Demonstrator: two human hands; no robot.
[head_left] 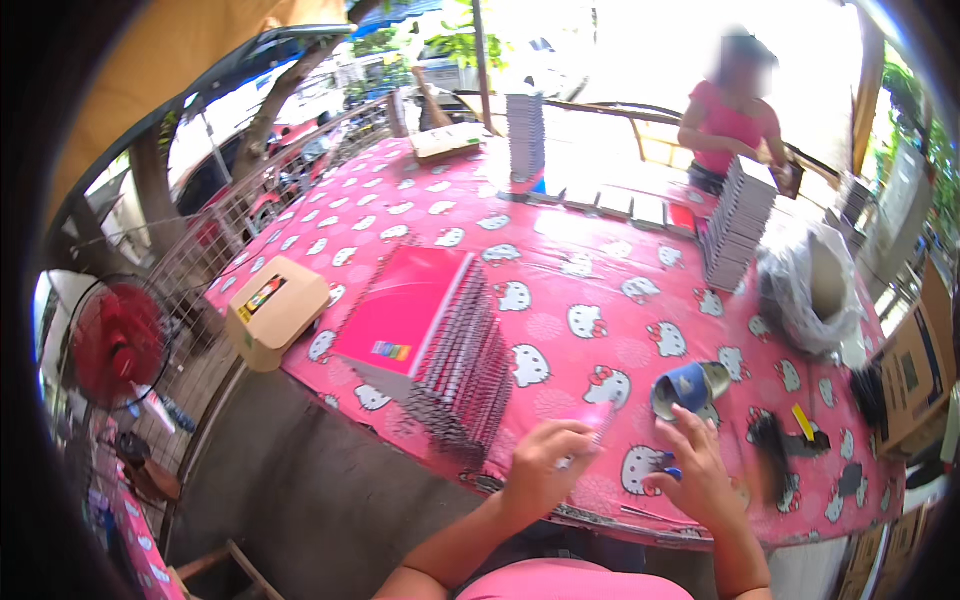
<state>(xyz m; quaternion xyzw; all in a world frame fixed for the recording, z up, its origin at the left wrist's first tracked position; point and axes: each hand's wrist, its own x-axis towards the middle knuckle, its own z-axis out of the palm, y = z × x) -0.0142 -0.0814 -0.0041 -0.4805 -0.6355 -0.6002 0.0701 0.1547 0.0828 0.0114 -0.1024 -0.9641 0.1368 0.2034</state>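
**Pink sheet at the desk edge, coils close by**

Head view: we had our left hand (540,470) curled around a thin pink sheet (592,425), its grip closed on the sheet's near end, at the front edge of the desk (560,270). Our right hand (700,470) lay just beside it with fingers spread; something small and blue (668,466) showed under them, but we could not tell whether the grip held it or only touched it.

As we judged it, the sheet could crease or slide off the edge, since it hung so near the rim. The leaning stack of spiral notebooks (440,345) stood just to our left; a careless elbow could topple it, and the wire coils could snag the sheet. The blue roll (685,388) lay on its side and could roll away.

Packages: a tan box (272,310) with a coloured label sat at the desk's left rim. A brown carton (915,375) stood off the right end. The top notebook cover bore a small striped label (391,350). A clear bag (805,285) sat at the right.
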